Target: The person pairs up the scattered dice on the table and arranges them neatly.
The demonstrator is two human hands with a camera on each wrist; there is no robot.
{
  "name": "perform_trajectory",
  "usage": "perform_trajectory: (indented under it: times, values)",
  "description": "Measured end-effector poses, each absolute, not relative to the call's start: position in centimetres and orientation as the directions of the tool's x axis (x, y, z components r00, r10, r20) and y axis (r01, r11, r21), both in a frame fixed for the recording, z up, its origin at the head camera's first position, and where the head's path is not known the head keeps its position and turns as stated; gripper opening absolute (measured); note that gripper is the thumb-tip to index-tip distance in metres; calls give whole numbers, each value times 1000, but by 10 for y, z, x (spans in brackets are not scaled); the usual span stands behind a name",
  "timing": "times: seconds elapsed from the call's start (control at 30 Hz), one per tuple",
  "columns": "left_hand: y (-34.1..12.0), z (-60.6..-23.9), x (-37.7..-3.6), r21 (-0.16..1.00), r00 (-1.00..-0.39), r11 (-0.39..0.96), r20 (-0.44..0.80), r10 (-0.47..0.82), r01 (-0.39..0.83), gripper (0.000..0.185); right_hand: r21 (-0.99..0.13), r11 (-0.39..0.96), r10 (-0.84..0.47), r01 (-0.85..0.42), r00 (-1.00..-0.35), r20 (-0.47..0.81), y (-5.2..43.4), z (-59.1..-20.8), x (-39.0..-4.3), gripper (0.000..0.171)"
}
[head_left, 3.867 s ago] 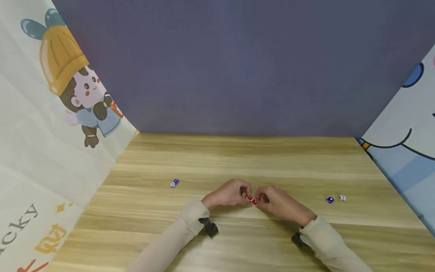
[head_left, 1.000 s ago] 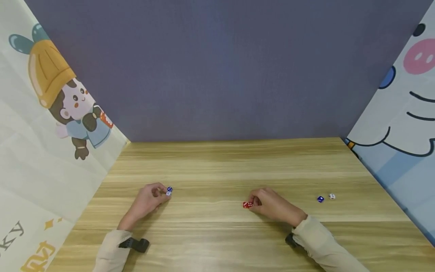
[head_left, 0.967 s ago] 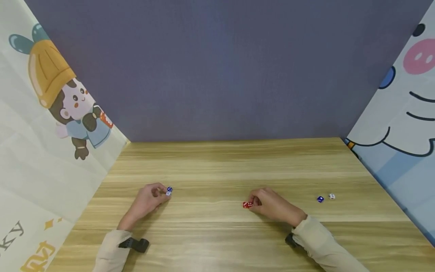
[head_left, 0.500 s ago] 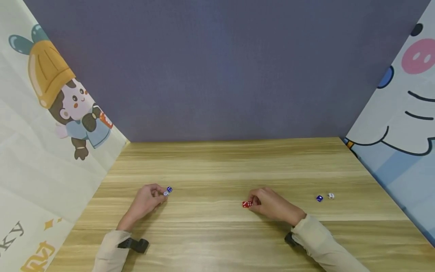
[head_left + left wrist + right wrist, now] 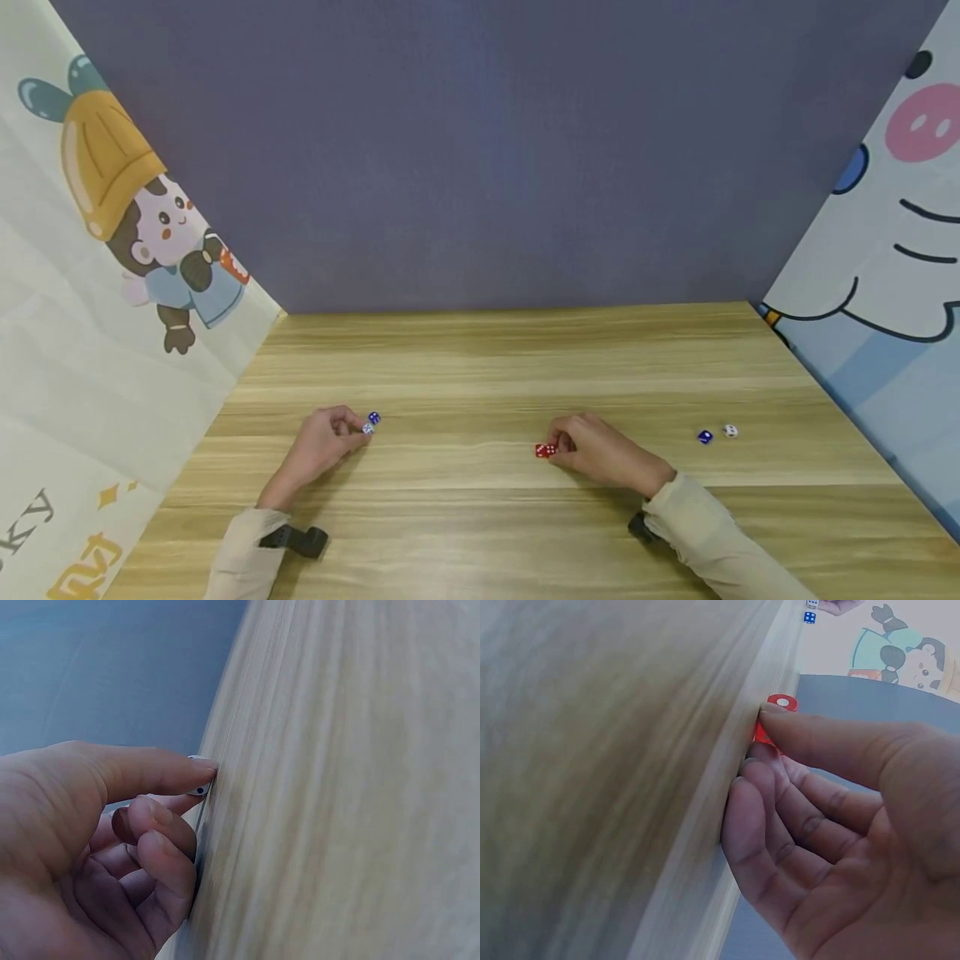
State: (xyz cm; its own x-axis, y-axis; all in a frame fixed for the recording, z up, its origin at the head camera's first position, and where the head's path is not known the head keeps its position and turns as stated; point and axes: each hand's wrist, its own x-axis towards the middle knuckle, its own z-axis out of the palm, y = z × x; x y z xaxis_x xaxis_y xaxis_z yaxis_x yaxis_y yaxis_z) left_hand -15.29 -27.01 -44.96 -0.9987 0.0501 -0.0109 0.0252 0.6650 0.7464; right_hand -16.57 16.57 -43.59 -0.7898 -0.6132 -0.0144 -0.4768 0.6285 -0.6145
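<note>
My left hand (image 5: 318, 446) pinches a white die (image 5: 367, 428) between thumb and forefinger on the left of the table. In the left wrist view a thumb and finger mostly cover that white die (image 5: 198, 789). Just beyond it sits a blue die (image 5: 374, 417). Near the middle, my right hand (image 5: 603, 454) has thumb and fingertips on the right-hand red die (image 5: 552, 450) of two that lie side by side. The left-hand red die (image 5: 540, 451) is beside it, outside the fingers. The right wrist view shows red (image 5: 782, 700) past the thumb.
Farther right on the wood-grain table (image 5: 465, 533) lie a second blue die (image 5: 705, 437) and a second white die (image 5: 731, 431), slightly apart. A dark grey panel (image 5: 480, 167) stands along the back, with printed cloths on both sides.
My left hand has gone from the red dice to the left pair and now pinches the white die, which has shifted slightly left. My right hand stays at the red dice.
</note>
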Motion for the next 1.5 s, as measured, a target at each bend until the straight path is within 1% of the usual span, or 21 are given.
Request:
perform_trajectory:
  times: [0.3, 0.53, 1.1, 1.23, 1.37, 1.5]
  values:
    - [-269, -450, -153, 734, -996, 674, 25, 88, 78, 12, -611, 630, -615, -480, -789, -14, 168, -435, -166, 11]
    - [-269, -453, -152, 748, -996, 660, 3, 86, 60, 12, -598, 638, -611, -485, -792, -9, 168, -436, -164, 11]
    - [-264, -452, -151, 759, -993, 647, -4, 121, 76, 12, -591, 646, -605, -482, -796, -12, 170, -437, -164, 9]
    - [-256, -448, -150, 759, -984, 640, 13, 176, 124, 12, -588, 650, -603, -482, -798, -12, 170, -437, -164, 9]
    - [-241, -442, -149, 746, -961, 632, 40, 273, 211, 9, -589, 644, -603, -488, -798, 1, 168, -436, -164, 9]
    - [-223, -435, -152, 717, -937, 637, 65, 343, 282, 7, -593, 635, -608, -495, -794, 13, 165, -436, -164, 9]
